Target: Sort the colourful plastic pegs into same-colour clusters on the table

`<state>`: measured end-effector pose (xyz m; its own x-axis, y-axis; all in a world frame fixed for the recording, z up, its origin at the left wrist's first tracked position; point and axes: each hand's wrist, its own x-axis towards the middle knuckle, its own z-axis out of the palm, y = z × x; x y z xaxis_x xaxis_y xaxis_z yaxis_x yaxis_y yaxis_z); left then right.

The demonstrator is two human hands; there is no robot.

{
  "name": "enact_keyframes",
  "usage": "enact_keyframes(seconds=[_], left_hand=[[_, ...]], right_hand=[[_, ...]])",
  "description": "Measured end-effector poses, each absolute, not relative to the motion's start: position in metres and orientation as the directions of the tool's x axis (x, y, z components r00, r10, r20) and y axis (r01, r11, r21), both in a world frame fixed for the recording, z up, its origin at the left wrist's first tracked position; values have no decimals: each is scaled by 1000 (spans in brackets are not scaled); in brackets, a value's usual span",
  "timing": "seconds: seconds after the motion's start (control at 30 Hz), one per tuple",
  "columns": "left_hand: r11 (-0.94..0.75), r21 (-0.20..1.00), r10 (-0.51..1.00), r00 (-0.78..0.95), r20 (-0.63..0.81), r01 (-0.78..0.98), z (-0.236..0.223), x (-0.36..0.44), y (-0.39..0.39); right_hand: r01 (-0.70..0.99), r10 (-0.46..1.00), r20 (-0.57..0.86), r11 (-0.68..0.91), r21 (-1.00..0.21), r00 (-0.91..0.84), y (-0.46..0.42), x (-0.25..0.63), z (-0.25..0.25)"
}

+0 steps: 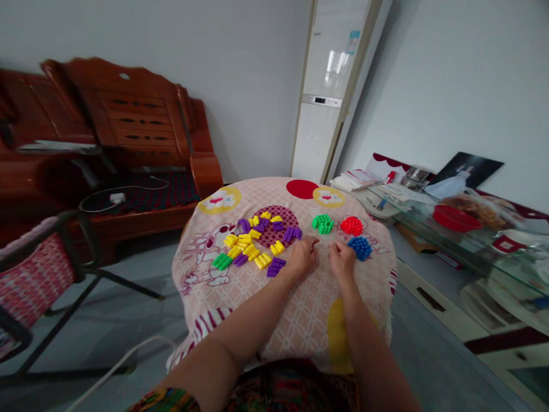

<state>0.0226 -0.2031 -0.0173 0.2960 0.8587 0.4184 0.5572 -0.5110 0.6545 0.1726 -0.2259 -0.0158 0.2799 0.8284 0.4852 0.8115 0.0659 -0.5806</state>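
Observation:
My left hand is closed over the cloth-covered round table, fingers curled, just right of the purple pieces. Across a small gap, my right hand is closed too, beside a blue round cluster of small knobby pieces. Anything inside either hand is too small or hidden to make out. Beyond the hands sit a green cluster and a red cluster. To the left lie several small groups of short yellow sticks, mixed with purple groups and one green group.
A wooden bench stands at back left, with a chair with a pink woven seat nearer. On the right, a glass-topped cabinet holds papers, a red bowl and a photo. A tall white appliance stands behind.

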Motion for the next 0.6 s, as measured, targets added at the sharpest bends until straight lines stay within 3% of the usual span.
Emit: enact_keyframes(seconds=[0.07, 0.17, 0.33, 0.43, 0.6], left_hand=[[-471, 658, 877, 238, 417, 587, -17, 16, -201], [-453, 664, 883, 199, 425, 594, -17, 11, -197], [-415, 658, 873, 71, 483, 628, -15, -5, -183], [-305, 636, 905, 7, 426, 709, -14, -23, -170], [-315, 487, 937, 185, 296, 815, -15, -35, -161]], right_hand=[[860, 932, 340, 66, -505, 128, -221, 159, -14], [904, 970, 210, -20, -426, 120, -214, 149, -12], [918, 932, 286, -103, -384, 224, -213, 148, -21], [924, 920, 334, -69, -376, 204, -216, 149, -29], [915, 913, 363, -29, -402, 188, -218, 151, -32]])
